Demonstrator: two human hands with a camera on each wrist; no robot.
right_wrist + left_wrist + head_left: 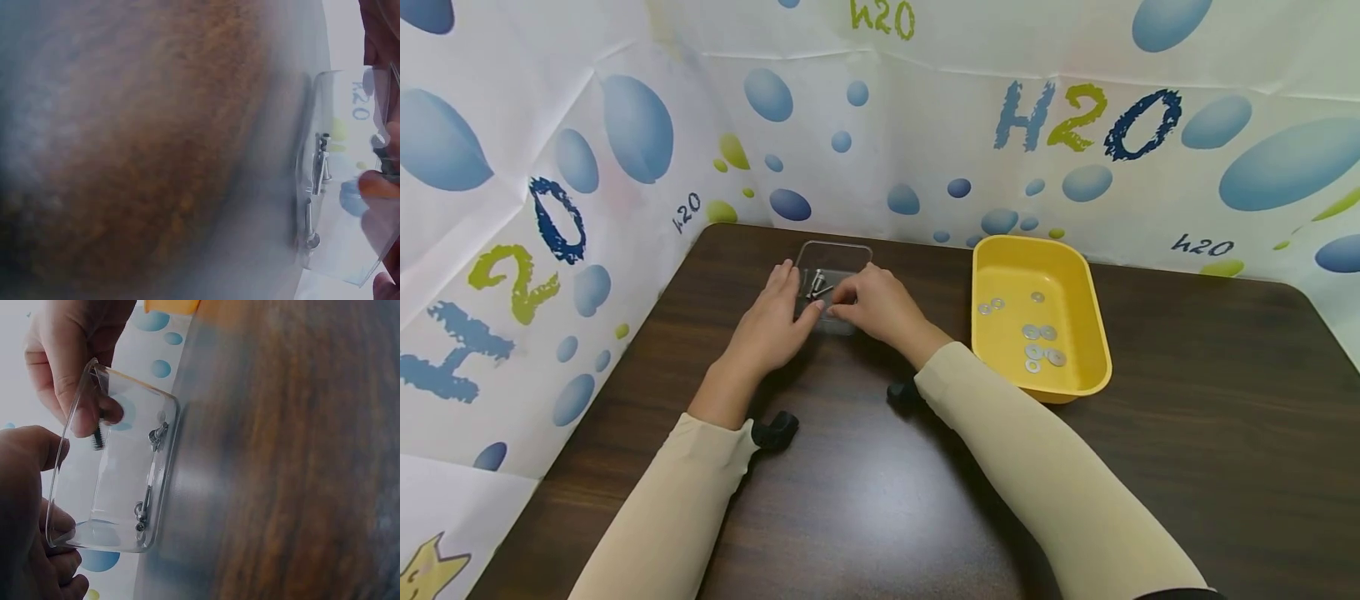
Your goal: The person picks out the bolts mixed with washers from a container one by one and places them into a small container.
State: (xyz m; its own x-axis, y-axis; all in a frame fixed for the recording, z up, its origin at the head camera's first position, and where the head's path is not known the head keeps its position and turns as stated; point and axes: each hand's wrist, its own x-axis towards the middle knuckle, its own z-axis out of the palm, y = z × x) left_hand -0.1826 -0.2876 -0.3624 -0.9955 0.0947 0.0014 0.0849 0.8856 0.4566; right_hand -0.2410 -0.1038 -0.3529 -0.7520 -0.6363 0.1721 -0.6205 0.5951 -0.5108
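A clear plastic box point(837, 244) stands near the table's far edge, with several metal screws point(817, 285) lying on its bottom. My left hand point(769, 323) holds the box at its left side, its thumb at the near side and its fingers along the outer wall. Over the box's right part, my right hand point(883, 307) reaches in with thumb and fingertips together. Those fingertips pinch a screw point(98, 439); its dark threaded end shows below them in the left wrist view. The fingers hide the rest of it.
To the right on the dark wooden table point(835, 517) is a yellow tray point(1100, 367) holding several flat metal washers point(1032, 332). A white printed sheet point(917, 108) hangs behind the table and along its left side.
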